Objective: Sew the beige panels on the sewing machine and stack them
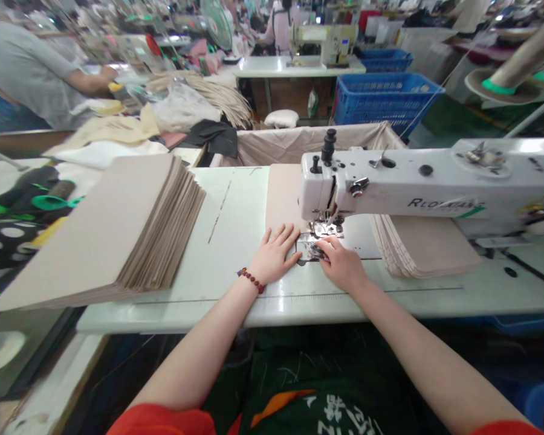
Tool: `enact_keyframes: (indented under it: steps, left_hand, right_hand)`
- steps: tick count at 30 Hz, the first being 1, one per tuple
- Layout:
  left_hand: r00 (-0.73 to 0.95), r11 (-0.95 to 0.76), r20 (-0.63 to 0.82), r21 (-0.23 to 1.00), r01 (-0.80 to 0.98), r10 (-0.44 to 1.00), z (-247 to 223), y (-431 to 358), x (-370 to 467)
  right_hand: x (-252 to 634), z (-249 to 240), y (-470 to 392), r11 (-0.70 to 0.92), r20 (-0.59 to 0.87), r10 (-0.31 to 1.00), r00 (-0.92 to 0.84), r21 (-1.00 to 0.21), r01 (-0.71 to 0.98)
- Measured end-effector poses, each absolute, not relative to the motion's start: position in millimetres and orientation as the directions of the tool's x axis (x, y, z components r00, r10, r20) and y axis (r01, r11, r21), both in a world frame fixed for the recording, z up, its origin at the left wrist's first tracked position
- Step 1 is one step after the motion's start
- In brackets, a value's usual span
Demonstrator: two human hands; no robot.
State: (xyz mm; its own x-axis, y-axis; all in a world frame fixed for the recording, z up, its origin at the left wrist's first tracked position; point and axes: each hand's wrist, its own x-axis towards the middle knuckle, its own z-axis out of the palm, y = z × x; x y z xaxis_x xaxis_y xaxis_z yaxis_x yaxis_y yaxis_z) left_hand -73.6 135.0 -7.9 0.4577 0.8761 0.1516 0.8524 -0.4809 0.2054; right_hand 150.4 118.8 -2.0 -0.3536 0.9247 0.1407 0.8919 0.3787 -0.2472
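My left hand [277,254] lies flat with fingers spread, its fingertips at the near edge of a beige panel [283,196], just left of the needle plate. A beaded bracelet circles that wrist. My right hand [343,264] is closed, thumb and fingertips together at the front of the metal needle plate [306,248]; what they grip, if anything, is hidden. Above both hands stands the head of a white sewing machine [412,181], its presser foot [324,228] just beyond my right fingertips. The beige panel runs back from my left hand, partly behind the machine head.
A tall stack of beige panels [90,223] stands on the left of the pale table [226,241]. More stitched panels [426,244] lie under the machine arm. Behind are a cloth-lined bin [272,145] and a blue crate [381,99]. A co-worker [31,66] is at far left.
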Motion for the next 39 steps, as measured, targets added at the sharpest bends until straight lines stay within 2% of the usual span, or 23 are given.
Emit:
enact_keyframes:
  steps: [3,8,11,14,17,20,25,28,32,35,39]
  left_hand:
    - [0.372,-0.411,0.195,0.227,0.883,0.908,1.0,135.3,-72.8]
    - [0.013,-0.063,0.226,0.214,0.975,0.974,10.3,109.9,-88.7]
    - [-0.038,-0.007,0.253,0.176,0.984,0.967,3.5,64.3,-111.2]
    - [0.027,-0.068,0.230,0.171,0.983,0.973,-4.0,14.0,-134.1]
    - [0.202,-0.232,0.145,0.230,0.945,0.968,-5.6,-13.6,-146.8]
    - [0.321,-0.336,0.099,0.297,0.894,0.942,-1.3,-12.1,-145.4]
    - [0.350,-0.368,0.119,0.373,0.852,0.929,14.8,2.6,-108.6]
    - [0.452,-0.450,0.111,0.453,0.770,0.885,18.3,-3.2,-69.5]
    - [0.526,-0.506,0.120,0.515,0.692,0.842,8.6,-11.8,-23.2]
    - [0.470,-0.451,0.129,0.579,0.679,0.873,2.7,-9.1,-5.9]
    - [0.350,-0.308,0.074,0.664,0.681,0.934,5.5,-0.9,0.7]
  right_hand:
    - [148.4,2.7,117.0,0.374,0.132,0.926,-0.352,-0.229,0.899]
    - [151.5,11.8,113.1,0.397,0.115,0.918,-0.380,-0.219,0.891]
    - [166.6,16.3,97.6,0.419,0.131,0.908,-0.398,-0.284,0.862]
    - [187.9,18.0,68.1,0.393,0.194,0.919,-0.343,-0.498,0.773]
    - [203.2,15.2,34.4,0.321,0.206,0.946,-0.251,-0.715,0.621]
    - [207.5,8.0,5.6,0.190,0.127,0.980,-0.153,-0.822,0.537]
    - [206.4,-1.1,-26.1,0.040,0.002,0.997,-0.079,-0.878,0.476]
    - [207.3,-1.6,-35.0,-0.037,-0.069,0.996,-0.054,-0.891,0.453]
    - [202.4,-5.2,-36.9,-0.166,-0.222,0.970,-0.096,-0.900,0.402]
    - [191.2,-10.9,-35.0,-0.244,-0.295,0.945,-0.145,-0.926,0.289]
    - [176.3,-15.5,-33.1,-0.264,-0.284,0.954,-0.096,-0.947,0.181]
